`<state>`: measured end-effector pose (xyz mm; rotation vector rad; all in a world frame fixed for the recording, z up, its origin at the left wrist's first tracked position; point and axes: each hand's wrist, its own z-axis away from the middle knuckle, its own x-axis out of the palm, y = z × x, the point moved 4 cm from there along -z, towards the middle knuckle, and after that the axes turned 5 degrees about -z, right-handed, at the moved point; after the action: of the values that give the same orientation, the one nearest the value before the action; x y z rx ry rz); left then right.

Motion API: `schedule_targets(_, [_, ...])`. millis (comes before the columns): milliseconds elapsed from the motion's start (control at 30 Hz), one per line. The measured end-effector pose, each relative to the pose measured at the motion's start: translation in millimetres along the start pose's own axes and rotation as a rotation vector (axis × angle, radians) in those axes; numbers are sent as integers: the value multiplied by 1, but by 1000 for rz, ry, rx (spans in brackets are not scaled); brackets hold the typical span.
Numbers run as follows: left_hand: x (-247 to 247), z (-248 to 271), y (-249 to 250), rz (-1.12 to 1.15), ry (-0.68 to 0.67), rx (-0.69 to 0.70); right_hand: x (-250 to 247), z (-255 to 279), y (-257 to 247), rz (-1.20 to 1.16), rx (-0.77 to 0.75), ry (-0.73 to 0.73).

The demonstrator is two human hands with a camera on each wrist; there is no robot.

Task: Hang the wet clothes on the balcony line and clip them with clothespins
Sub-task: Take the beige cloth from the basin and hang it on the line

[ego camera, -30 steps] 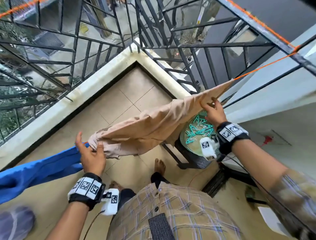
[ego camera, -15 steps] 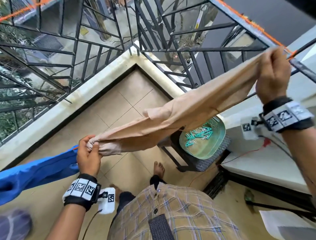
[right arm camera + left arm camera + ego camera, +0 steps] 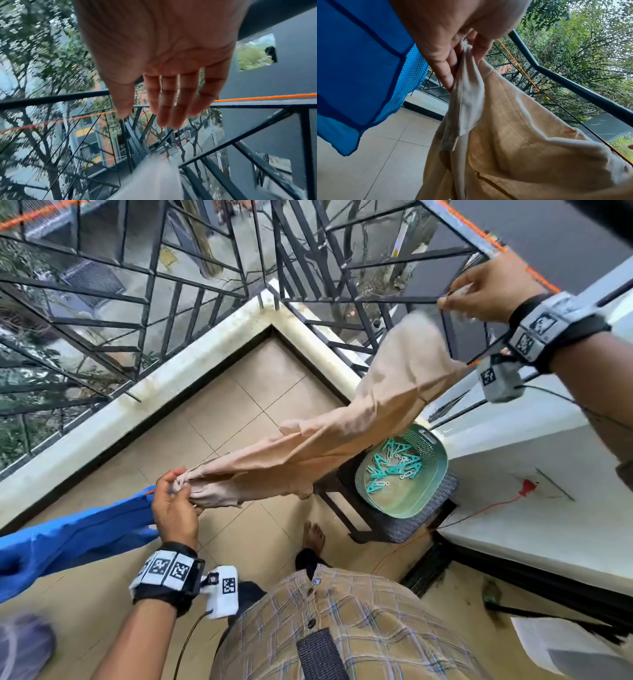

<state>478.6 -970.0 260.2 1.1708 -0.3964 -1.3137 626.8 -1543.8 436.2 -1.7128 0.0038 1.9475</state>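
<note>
- The tiled beige balcony floor (image 3: 219, 419) runs into a corner, edged by a pale concrete kerb.
- A black metal railing (image 3: 191, 299) of slanted bars stands on that kerb around the corner; trees and a building show beyond it.
- A thin orange clothesline (image 3: 264, 97) runs along just beside the top rail; in the right wrist view it passes behind the fingers.
- A blue garment with fine white dots (image 3: 78, 532) hangs at the left, just beside the left hand.
- The damp beige cloth garment (image 3: 346, 436) stretches slantwise between the two hands, its high end near the top rail and its low end bunched at the left; whether it lies over the line cannot be told.
- A dark woven stool (image 3: 428, 508) stands by the white wall and carries a green plastic basket (image 3: 435, 467).
- The left hand (image 3: 174, 508) grips the bunched low end of the beige garment, thumb and fingers pinching a folded hem.
- The right hand (image 3: 486, 290) is raised by the top rail; the head view suggests it pinches the garment's upper edge, while the wrist view shows straight fingers, so its grasp cannot be told.
- Teal and white clothespins (image 3: 394, 465) lie loose in the basket.
</note>
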Motion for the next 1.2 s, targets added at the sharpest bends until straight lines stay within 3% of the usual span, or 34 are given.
schedule_targets(67, [-2, -5, -6, -40, -15, 6, -4, 20, 3, 57, -35, 165])
schedule_targets(200, [2, 2, 3, -82, -23, 57, 5, 83, 24, -141, -20, 432])
schedule_targets(300, [4, 3, 9, -114, -22, 114, 54, 118, 62, -316, 136, 382])
schedule_targets(400, [1, -3, 9, -158, -13, 140, 108, 130, 87, -589, 292, 198])
schedule_targets(500, [-3, -11, 2, -119, -24, 68, 133, 130, 79, -862, 318, 37])
schedule_targets(700, [1, -12, 5, 24, 24, -72, 108, 114, 73, -913, 216, 260])
schedule_targets(800, [-5, -23, 3, -69, 93, -112, 103, 111, 73, -875, 156, 249])
schedule_targets(867, [-7, -32, -1, -151, 67, -136, 103, 111, 74, -787, 114, 271])
schedule_targets(1000, [-9, -33, 2, -259, 32, -101, 108, 107, 74, -763, 152, 323])
schedule_targets(1200, [-7, -26, 10, -170, 102, -52, 95, 97, 78, -769, 290, 385])
